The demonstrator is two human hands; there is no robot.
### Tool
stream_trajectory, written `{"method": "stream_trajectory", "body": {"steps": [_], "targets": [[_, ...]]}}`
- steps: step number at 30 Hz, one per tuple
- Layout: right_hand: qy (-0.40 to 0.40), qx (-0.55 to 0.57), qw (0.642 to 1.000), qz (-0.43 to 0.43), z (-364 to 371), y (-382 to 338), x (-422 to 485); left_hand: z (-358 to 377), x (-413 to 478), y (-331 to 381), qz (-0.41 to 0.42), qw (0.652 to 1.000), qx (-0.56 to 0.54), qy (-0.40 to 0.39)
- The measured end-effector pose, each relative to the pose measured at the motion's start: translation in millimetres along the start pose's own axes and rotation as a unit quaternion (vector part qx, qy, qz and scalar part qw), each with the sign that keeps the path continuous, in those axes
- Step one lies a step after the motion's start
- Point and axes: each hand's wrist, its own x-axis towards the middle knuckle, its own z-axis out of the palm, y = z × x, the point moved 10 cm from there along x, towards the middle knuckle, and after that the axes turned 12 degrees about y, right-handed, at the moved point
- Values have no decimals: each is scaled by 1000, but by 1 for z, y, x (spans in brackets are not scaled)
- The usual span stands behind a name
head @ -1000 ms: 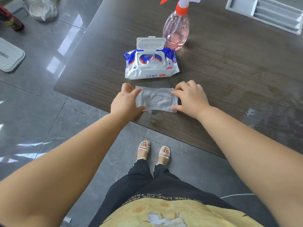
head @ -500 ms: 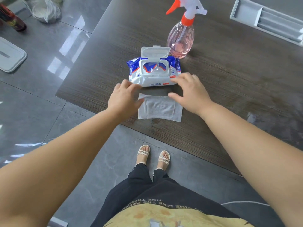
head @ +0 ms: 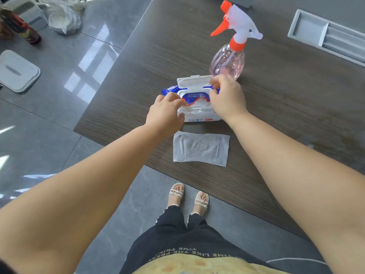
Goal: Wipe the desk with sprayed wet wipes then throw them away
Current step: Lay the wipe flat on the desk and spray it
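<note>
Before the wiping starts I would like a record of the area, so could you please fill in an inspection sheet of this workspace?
Surface: dark wood-grain desk, with damp-looking smears on its right side.
Job's things: one wet wipe spread flat near the front edge; wipes pack behind it, lid up; pink spray bottle upright behind the pack.
Clutter: grey compartment tray at the desk's far right.
Grippers: left hand rests on the pack's left end; right hand pinches the lid's right corner.
Cables: nothing seen.
Surroundings: grey tiled floor with a grey lid-like panel, a plastic bag and a dark bottle.
</note>
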Motion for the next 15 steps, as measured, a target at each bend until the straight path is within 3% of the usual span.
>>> {"method": "stream_trajectory", "body": {"steps": [2,5,7,9,11,13,15], "targets": [[30,33,999,-17,-4,-11,10,-6,4,-9,-52,996,-70,30],[-17,50,997,-63,6,-25,12,-26,10,-27,-152,967,-162,124],[-27,26,995,-95,7,-23,7,-35,14,-25,-158,954,-200,158],[-43,-41,982,-180,12,-24,-13,-33,20,-11,-100,967,-192,137],[-50,-79,965,-247,17,-19,-37,-20,19,8,1,991,-108,78],[-35,-98,956,-274,20,-13,-52,-1,10,16,78,997,-16,25],[-41,-109,951,-286,25,-14,-56,4,3,17,112,993,23,27]]}}
